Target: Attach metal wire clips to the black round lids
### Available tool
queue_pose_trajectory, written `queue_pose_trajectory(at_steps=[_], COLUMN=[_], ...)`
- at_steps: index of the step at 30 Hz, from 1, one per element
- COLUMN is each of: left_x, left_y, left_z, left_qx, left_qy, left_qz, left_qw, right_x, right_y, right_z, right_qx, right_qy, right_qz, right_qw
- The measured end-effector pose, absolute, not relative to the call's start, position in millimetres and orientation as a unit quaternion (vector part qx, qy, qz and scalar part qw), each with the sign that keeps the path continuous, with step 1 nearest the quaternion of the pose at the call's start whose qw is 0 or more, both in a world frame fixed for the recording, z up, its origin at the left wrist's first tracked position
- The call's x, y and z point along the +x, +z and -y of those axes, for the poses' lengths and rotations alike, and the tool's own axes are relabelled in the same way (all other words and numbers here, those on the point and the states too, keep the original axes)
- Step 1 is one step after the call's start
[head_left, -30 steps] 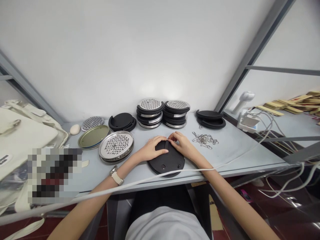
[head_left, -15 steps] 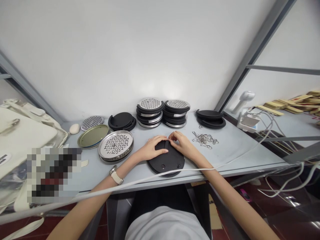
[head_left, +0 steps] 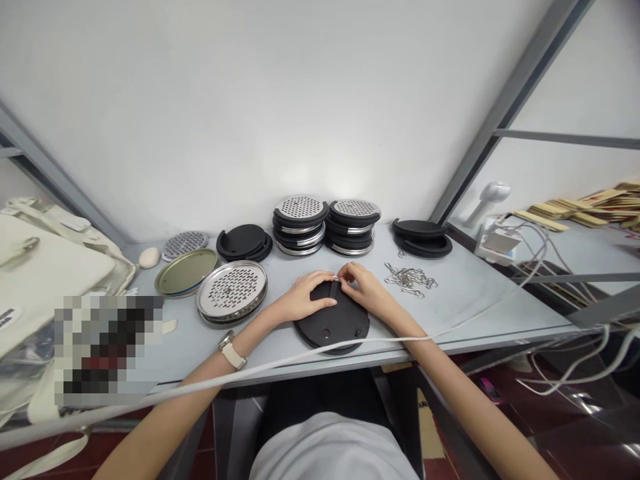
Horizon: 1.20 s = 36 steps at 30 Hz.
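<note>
A black round disc-shaped holder [head_left: 333, 327] with a short strap lies flat near the table's front edge. My left hand [head_left: 307, 299] grips its upper left side, the thumb lying on top and the fingertips reaching the strap's end. At that same end my right hand [head_left: 361, 287] pinches a small silver wire hook [head_left: 338, 279], partly hidden by the fingers. To the right of my hands lies a loose heap of similar wire hooks [head_left: 411, 277].
Behind stand two stacks of black holders with perforated metal discs [head_left: 301, 208]. Metal grater discs [head_left: 233, 290], olive lids [head_left: 186, 272] and black holders [head_left: 244, 241] lie left; more black holders [head_left: 423, 239] are at right. A white cable [head_left: 385, 339] crosses in front of my forearms.
My hands stay almost in place at the strap's end. The silver hook between the fingertips shows a little more clearly now.
</note>
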<state>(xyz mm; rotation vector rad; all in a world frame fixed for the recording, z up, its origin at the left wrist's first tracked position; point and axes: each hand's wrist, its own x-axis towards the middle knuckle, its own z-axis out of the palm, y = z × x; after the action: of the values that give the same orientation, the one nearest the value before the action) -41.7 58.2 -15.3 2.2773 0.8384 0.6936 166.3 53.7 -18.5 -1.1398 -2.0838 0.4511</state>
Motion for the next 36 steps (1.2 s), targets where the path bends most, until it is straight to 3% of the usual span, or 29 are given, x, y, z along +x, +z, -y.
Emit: queue_pose_trajectory(at_steps=[36], left_x=[-41.9], left_y=[-8.2], left_z=[-52.8], left_qx=[0.847], left_qy=[0.263], left_qz=[-0.329], left_qw=[0.324], right_x=[166.8], right_y=[-16.3], right_z=[-52.0], right_qx=[-0.451], right_qy=[0.152], right_qz=[0.817], right_qw=[0.325])
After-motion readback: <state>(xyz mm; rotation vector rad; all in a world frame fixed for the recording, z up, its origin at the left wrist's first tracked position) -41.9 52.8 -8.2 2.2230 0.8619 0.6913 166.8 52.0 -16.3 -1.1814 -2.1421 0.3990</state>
